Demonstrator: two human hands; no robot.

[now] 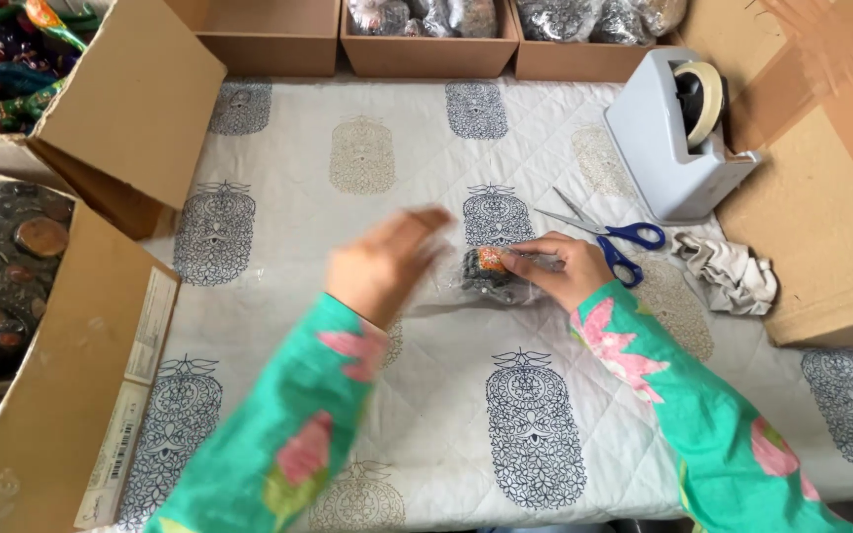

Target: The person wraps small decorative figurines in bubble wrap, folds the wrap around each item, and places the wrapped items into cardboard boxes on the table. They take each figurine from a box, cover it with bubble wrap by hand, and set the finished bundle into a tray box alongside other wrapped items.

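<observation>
Quilted block-printed cloth on the table (278, 168): right hand (563, 268) pins a small dark, orange-patched item in clear wrap (491, 272) at centre, its grip closed; blurred left hand (387, 265), grip unclear, should smooth the film flat.

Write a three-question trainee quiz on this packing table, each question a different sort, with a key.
1. True or false: the right hand rests on a small dark item with an orange spot, wrapped in a clear bag.
2. Multiple choice: the blue-handled scissors lie (A) inside a cardboard box, (B) on the quilted cloth between the right hand and the tape dispenser, (C) under the crumpled rag.
3. Fill in: the left hand is blurred and sits to the ___ of the wrapped item.

Key: 1 true; 2 B; 3 left.
</observation>
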